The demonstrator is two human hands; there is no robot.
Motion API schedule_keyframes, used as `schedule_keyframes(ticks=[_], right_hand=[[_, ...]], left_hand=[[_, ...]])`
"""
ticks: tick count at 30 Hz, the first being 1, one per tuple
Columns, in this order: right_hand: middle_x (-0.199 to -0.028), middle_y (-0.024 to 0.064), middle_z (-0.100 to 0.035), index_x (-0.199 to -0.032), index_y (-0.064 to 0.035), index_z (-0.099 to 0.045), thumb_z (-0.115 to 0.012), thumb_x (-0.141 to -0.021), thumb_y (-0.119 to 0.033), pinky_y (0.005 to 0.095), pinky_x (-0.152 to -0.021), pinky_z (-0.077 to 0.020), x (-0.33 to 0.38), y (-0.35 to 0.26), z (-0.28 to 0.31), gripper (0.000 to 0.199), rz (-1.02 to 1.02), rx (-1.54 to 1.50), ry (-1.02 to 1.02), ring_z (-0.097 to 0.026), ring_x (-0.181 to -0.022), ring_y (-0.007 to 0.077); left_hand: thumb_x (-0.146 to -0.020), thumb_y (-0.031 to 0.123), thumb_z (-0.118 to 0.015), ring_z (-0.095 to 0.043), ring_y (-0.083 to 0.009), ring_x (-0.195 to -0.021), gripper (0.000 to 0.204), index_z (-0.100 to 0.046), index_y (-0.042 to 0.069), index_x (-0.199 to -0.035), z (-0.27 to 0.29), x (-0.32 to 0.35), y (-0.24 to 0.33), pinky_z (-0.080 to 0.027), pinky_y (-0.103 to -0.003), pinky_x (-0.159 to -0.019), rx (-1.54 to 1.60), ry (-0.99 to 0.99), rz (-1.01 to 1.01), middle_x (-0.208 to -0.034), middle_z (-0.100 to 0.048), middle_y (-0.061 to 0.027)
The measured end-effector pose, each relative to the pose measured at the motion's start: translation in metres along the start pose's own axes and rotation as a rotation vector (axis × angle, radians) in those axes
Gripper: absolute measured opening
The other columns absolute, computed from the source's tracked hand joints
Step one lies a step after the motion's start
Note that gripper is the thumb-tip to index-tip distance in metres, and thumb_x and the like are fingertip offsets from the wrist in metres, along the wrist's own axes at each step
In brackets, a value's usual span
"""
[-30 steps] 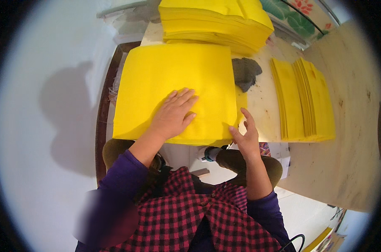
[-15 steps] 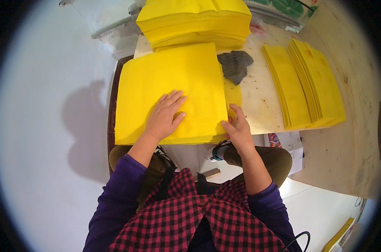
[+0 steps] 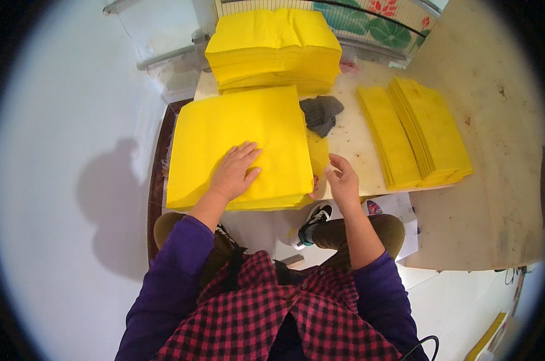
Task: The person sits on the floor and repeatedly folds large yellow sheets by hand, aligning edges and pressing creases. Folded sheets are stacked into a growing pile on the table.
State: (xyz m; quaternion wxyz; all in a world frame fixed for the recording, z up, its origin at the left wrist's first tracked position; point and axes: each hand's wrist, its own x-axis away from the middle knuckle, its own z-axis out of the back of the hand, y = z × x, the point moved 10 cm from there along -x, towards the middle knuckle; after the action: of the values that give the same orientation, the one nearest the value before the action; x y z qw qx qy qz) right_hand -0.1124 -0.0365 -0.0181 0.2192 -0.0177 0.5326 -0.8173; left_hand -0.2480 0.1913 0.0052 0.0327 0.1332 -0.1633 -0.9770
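Fingers (image 3: pixel 247 151) of left hand (image 3: pixel 228 177) laid flat, ungripped, atop yellow fabric stack (image 3: pixel 242 123), near left on pale tabletop (image 3: pixel 352 141), right hand (image 3: pixel 343 185) loosely curled, released, just right of stack, gray rag (image 3: pixel 322 114) farther off

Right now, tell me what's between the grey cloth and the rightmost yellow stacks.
In the head view, just pale tabletop with dark specks separates the grey cloth from those stacks.

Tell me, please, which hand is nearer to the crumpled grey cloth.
The right hand: it is on the near side of the grey cloth, apart from it. The left hand is farther off, flat on the yellow sheet stack to the cloth's left.
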Motion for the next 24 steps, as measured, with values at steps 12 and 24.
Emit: schedule_keyframes(ticks=[12,24], right_hand=[[-0.078,0.014,-0.065,-0.093,-0.0075,-0.067,-0.066,-0.085,-0.029,0.0397,-0.069,-0.0493,-0.115,0.018,-0.017,0.023,0.026,0.444,-0.117,-0.063,-0.078,0.0306],[-0.09,0.0163,-0.066,-0.09,-0.0096,-0.065,-0.06,-0.089,-0.036,0.047,-0.073,-0.0492,-0.149,0.051,-0.043,0.027,-0.038,0.481,-0.174,-0.062,-0.086,0.0372]], left_hand=[[-0.09,0.026,-0.054,-0.037,-0.0319,-0.135,0.049,-0.048,0.007,-0.135,-0.002,-0.002,0.0,-0.026,-0.044,-0.114,-0.01,-0.036,0.022,-0.143,-0.044,-0.0147],[-0.088,0.022,-0.055,-0.038,-0.0315,-0.134,0.049,-0.049,0.005,-0.133,-0.002,-0.009,0.005,-0.025,-0.043,-0.113,-0.03,-0.07,0.002,-0.141,-0.045,-0.0157]])
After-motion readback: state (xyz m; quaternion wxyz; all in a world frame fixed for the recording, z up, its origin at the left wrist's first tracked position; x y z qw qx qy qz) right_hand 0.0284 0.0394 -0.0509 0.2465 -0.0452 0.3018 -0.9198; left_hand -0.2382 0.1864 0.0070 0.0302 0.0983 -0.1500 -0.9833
